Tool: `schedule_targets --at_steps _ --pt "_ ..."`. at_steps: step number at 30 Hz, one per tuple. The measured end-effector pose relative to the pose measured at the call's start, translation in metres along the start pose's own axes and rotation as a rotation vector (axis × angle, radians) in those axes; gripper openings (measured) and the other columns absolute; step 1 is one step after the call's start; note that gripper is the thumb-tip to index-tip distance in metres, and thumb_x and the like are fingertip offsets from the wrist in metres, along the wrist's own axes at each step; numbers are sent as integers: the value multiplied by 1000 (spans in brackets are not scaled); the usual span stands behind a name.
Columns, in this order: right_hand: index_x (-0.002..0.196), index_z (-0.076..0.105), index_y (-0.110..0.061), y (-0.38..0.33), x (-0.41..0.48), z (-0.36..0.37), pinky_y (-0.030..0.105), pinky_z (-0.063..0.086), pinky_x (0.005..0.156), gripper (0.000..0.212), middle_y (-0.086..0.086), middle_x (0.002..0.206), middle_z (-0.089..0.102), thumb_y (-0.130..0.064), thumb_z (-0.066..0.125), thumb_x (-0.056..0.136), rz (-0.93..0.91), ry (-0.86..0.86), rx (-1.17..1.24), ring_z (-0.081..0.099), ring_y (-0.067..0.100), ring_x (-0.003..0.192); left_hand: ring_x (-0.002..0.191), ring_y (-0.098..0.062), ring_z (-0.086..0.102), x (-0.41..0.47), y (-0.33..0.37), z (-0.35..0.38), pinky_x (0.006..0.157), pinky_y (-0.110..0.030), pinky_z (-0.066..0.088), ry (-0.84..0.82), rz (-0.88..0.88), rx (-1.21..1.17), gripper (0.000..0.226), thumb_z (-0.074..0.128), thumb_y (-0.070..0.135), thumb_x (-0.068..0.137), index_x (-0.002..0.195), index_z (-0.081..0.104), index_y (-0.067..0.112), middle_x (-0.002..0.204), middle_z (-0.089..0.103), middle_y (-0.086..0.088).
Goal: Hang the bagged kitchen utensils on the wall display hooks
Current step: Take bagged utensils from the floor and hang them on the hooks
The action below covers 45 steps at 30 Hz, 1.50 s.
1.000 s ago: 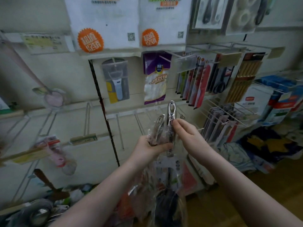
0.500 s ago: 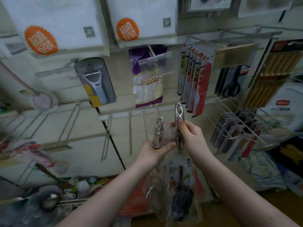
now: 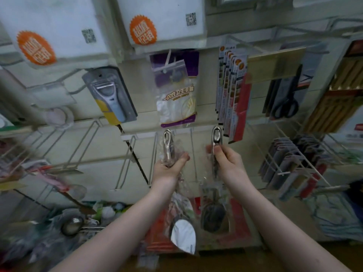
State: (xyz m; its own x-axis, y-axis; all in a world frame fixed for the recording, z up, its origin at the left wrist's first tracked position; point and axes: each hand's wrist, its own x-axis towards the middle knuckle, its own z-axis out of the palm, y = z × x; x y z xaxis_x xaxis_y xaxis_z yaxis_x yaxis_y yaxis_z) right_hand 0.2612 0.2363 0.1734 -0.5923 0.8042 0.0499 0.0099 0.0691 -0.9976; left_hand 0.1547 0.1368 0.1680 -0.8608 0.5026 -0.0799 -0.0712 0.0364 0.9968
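Left hand (image 3: 169, 168) fingers around left utensil (image 3: 167, 146), right hand (image 3: 230, 164) fingers around right utensil (image 3: 216, 138), apart

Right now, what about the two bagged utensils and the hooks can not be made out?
Head view only.
- Right utensil: its dark head is veiled by crinkled plastic; type unclear.
- Left utensil: mid-handle hidden by the left hand.
- Wire hook: tip lost in blur between both utensils.
- Red packs: print too blurred.

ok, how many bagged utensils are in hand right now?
2. The shiny-headed utensil is in the left hand; the dark-headed utensil is in the right hand. Crumpled plastic in the left may hide more.
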Motion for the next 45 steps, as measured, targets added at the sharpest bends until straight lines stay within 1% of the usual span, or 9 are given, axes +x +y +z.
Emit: schedule_targets --at_steps 5,12,17,22,27,30,34,38,45 --pt "93 62 -18 19 -3 -1 35 46 86 22 1 92 66 -24 42 100 29 -23 -25 61 18 90 59 14 60 5 -13 4 54 0 41 25 1 51 29 67 27 86 99 69 1 79 68 5" --pt "102 59 7 61 -1 -11 53 43 93 36 27 103 62 -25 42 100 101 -55 -26 58 38 99 64 -14 55 2 -41 17 51 -12 45 -9 -87 69 13 64 25 89 78 64 18 75 58 -7" --pt "102 65 -5 83 1 -15 38 46 84 29 17 98 66 -22 42 100 194 -77 -48 60 32 94 68 -12 68 2 -56 30 59 -19 52 -56 -141 48 17 66 28 88 94 69 12 77 71 -1" --pt "102 60 -19 108 1 -17 9 40 71 19 -9 96 63 -24 42 100 215 -197 -134 57 -1 87 78 -14 71 1 -67 42 69 -26 56 -79 -175 59 15 70 27 84 92 70 15 79 74 2" --pt "97 60 -18 131 -1 -18 21 43 70 18 -4 90 63 -23 43 100 185 -259 -258 58 8 83 68 -13 71 -5 -78 44 63 -23 56 -138 -184 115 11 71 24 84 76 67 18 71 72 1" --pt "101 61 -14 145 -1 -22 21 45 74 19 0 94 65 -22 44 100 212 -241 -262 60 9 85 79 -14 72 -7 -85 40 70 -23 56 -198 -179 140 8 70 21 85 86 70 13 79 75 -1" --pt "105 59 -18 161 0 -31 29 47 81 17 -3 97 64 -24 43 100 275 -203 -269 60 12 92 87 -27 71 -8 -95 37 85 -45 55 -258 -174 193 21 70 22 85 95 71 4 88 73 -13" --pt "102 59 -15 168 2 -37 32 46 78 18 -2 90 62 -22 43 100 283 -161 -265 60 16 87 83 -8 70 -12 -101 40 75 -20 54 -350 -167 269 7 68 17 87 88 74 13 81 74 4" --pt "88 55 -12 170 10 -44 13 35 59 15 -10 74 52 -13 44 99 209 -76 -276 48 -1 70 88 -5 70 -12 -110 51 71 -11 50 -415 -205 268 11 67 22 88 90 74 14 92 75 0"
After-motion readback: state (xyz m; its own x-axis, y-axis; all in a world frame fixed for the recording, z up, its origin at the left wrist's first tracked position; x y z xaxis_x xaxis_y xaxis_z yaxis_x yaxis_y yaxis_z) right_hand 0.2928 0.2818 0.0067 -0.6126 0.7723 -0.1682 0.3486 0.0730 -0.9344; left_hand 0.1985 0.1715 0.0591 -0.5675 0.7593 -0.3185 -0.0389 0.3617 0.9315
